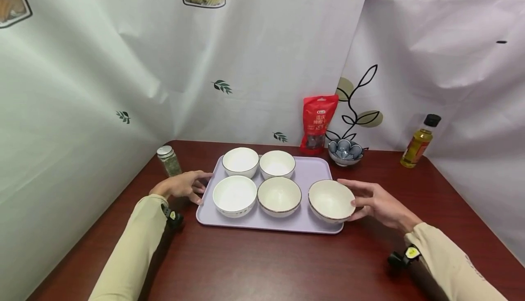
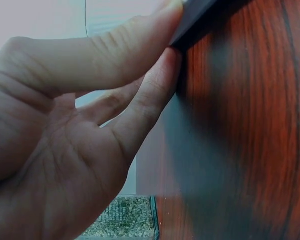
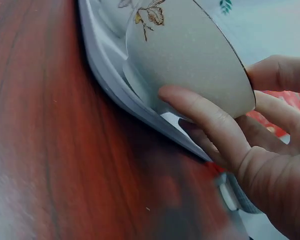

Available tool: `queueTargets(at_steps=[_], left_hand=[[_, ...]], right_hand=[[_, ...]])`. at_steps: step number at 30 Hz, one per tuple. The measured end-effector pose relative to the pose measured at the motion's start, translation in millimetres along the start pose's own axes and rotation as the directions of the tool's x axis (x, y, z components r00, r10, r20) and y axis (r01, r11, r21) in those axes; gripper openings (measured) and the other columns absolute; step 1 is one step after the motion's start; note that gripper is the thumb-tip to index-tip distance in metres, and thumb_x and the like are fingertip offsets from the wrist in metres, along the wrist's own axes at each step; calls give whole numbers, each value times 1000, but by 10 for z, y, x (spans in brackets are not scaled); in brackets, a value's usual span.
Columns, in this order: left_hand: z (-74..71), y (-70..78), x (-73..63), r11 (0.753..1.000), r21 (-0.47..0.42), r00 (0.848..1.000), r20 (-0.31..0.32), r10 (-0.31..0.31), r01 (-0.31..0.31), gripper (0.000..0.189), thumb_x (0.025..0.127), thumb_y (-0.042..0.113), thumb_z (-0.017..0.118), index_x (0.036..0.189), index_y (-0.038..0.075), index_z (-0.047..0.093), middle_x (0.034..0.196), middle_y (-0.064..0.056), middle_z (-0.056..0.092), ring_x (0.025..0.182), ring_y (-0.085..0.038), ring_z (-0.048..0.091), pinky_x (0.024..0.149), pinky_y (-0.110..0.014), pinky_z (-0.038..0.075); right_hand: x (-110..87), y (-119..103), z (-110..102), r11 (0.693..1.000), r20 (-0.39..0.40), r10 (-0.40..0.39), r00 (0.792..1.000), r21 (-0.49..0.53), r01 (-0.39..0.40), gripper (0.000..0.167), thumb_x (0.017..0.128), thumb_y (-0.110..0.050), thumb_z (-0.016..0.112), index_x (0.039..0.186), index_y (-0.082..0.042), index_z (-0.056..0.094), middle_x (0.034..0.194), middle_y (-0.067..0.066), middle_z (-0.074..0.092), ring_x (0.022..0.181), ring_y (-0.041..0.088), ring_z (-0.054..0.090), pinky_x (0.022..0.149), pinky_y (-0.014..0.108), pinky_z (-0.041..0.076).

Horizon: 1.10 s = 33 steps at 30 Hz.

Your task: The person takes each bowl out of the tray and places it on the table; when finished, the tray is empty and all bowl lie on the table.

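A lavender tray [image 1: 262,224] lies on the table with several white bowls on it. At its left edge my left hand [image 1: 184,186] pinches the rim; in the left wrist view the thumb [image 2: 104,55] and a finger meet at that edge. My right hand [image 1: 379,202] grips the rightmost bowl [image 1: 331,199] by its right side. Seen from the right wrist, this bowl [image 3: 190,55] has a thin brown rim and a leaf-and-flower print, with fingertips on its outer wall and rim. Beside it on the tray sits another brown-rimmed bowl [image 1: 280,195].
A spice jar [image 1: 169,160] stands just behind my left hand. Behind the tray are a red pouch [image 1: 317,123] and a small bowl of blue-grey pieces [image 1: 345,153]. An oil bottle [image 1: 420,141] stands at the back right, near the cloth backdrop [image 1: 262,64].
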<state>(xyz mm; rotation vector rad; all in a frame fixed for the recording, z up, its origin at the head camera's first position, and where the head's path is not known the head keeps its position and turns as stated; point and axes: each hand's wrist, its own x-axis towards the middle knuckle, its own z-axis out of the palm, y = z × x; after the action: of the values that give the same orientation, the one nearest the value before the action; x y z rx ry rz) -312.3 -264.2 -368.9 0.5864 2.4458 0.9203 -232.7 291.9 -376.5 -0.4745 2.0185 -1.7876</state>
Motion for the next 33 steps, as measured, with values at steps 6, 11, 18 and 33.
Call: queueTargets(at_steps=[6, 11, 18, 33], left_hand=[[5, -3, 8, 1000, -2, 1000, 6, -1, 1, 104, 73, 7, 87, 154, -10, 25, 155, -34, 31, 126, -41, 57, 103, -44, 56], [6, 1, 1, 1000, -6, 1000, 10, 8, -8, 103, 73, 6, 87, 154, -11, 25, 154, -36, 31, 126, -42, 57, 104, -44, 55], [6, -13, 2, 1000, -13, 1000, 9, 26, -26, 103, 73, 4, 87, 153, -13, 23, 154, -37, 30, 125, -43, 57, 104, -45, 55], [4, -37, 7, 998, -19, 998, 18, 67, -67, 103, 73, 2, 86, 151, -17, 22, 152, -39, 29, 123, -44, 58, 103, -44, 56]], right_hand=[[-114, 0, -171, 997, -54, -62, 997, 47, 65, 63, 96, 5, 54, 155, -2, 33, 134, -15, 58, 104, 20, 72, 81, 50, 61], [-195, 2, -342, 990, -111, -84, 990, 106, 96, 60, 97, 8, 52, 154, -7, 40, 134, -18, 59, 103, 18, 72, 81, 48, 62], [-301, 57, -579, 984, -243, -61, 968, 145, 98, 55, 98, 5, 52, 146, -22, 52, 125, -16, 55, 98, 12, 68, 80, 44, 64], [-273, 88, -905, 934, -544, 119, 831, 344, 92, 84, 95, 11, 48, 163, -12, 4, 168, 7, 2, 91, 0, 66, 78, 42, 65]])
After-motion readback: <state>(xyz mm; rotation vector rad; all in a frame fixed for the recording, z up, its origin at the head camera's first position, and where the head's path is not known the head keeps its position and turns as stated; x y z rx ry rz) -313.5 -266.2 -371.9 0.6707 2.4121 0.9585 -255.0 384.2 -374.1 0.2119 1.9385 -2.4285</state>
